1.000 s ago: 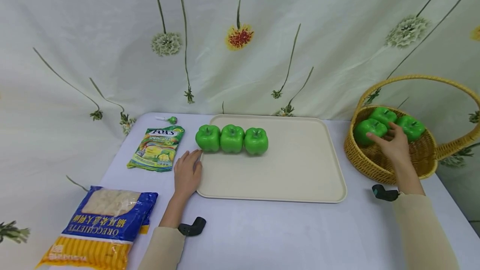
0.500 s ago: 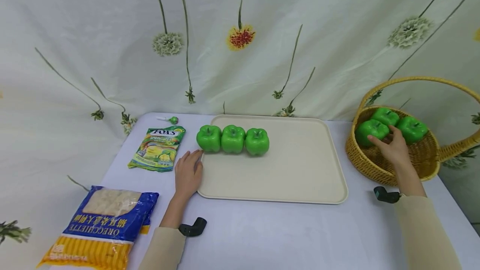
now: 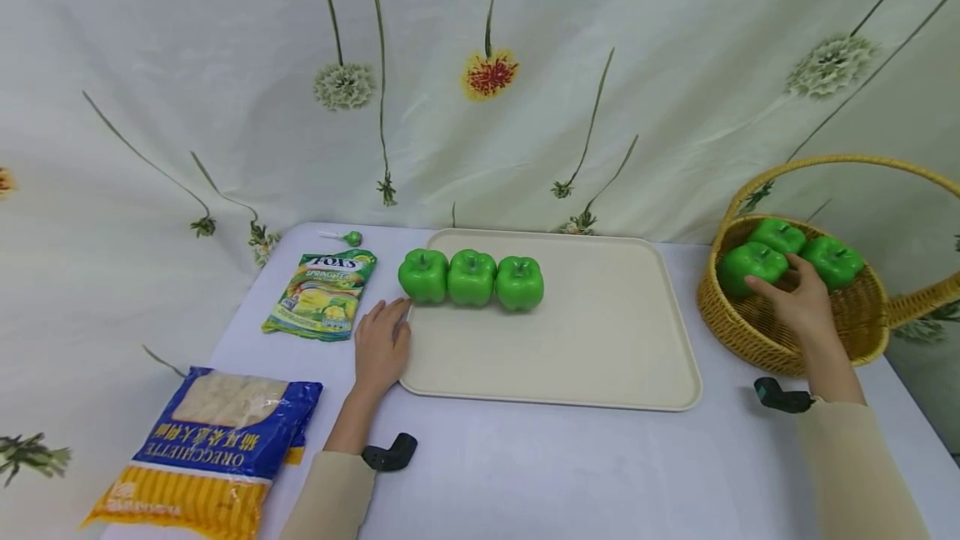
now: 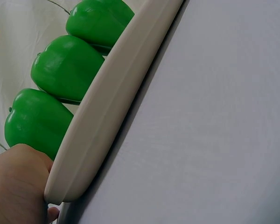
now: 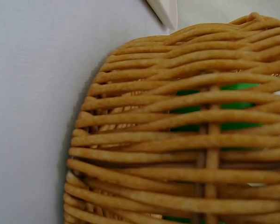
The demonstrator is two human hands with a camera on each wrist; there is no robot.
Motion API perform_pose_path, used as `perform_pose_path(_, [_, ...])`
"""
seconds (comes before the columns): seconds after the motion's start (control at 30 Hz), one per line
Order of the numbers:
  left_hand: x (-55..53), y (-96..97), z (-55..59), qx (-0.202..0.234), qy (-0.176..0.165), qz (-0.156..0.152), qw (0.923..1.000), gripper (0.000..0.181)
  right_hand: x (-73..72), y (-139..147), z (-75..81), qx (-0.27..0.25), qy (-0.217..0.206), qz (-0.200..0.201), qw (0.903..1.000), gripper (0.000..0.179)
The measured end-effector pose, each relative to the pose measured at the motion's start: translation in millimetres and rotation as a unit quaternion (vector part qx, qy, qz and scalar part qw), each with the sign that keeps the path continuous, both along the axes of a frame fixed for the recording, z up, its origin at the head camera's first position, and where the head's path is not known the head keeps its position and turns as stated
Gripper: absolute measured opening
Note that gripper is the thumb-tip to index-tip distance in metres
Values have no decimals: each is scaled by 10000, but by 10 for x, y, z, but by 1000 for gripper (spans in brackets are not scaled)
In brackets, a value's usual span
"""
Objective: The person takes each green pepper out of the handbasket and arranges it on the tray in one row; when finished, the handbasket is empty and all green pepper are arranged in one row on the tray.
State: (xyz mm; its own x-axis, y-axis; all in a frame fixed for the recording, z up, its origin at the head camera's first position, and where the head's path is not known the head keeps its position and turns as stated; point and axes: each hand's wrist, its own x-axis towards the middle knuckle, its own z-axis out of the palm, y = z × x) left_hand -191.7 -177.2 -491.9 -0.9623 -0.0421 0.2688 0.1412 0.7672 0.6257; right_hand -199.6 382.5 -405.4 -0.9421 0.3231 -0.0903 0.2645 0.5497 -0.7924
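My right hand [image 3: 804, 302] reaches into the wicker basket [image 3: 738, 336] in the head view. Its thumb and fingers grip the nearest green bell pepper [image 3: 746, 267]; the finger undersides are hidden. Two more bell peppers lie behind and to the right of it, one a green pepper [image 3: 834, 262] beside the fingers. My left hand [image 3: 381, 348] rests with relaxed fingers at the left edge of the beige tray [image 3: 585, 357]. Three green bell peppers [image 3: 471, 277] stand in a row at the tray's back left. Basket weave hides the right hand in the right wrist view.
Left of the tray lies a green candy packet [image 3: 324, 294], with a green lollipop [image 3: 352, 237] behind it. A blue and yellow orecchiette bag [image 3: 210, 448] lies at the front left. The basket's tall handle [image 3: 847, 160] arches above the peppers.
The whole head view has shifted slightly, moving everything a little to the right. My right hand has closed in on the nearest pepper in the basket. My left hand stays at the tray edge.
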Motion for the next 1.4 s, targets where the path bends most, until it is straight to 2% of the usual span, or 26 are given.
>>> perform_pose_path(0.33, [-7,10,-14,-54,163,29,9998,39,192,13,217,-198,190,-382,9989,89])
perform_pose_path(0.67, [-19,-14,-16,-31,-37,3,10000,41,387,16,365,229,613,-340,9973,82])
perform_pose_path(0.87, [-15,-5,-14,-21,-16,-11,10000,41,425,-105,439,420,874,74,9953,81])
perform_pose_path(1.07, [-16,8,-16,-29,36,-4,10000,40,361,-406,456,460,791,499,9946,83])
perform_pose_path(1.2, [-17,5,-17,-9,53,-15,10000,40,281,-628,394,317,922,949,9907,83])
perform_pose_path(1.4, [-16,0,-26,-32,97,-3,9999,40,132,-1010,211,-81,1302,1698,9768,80])
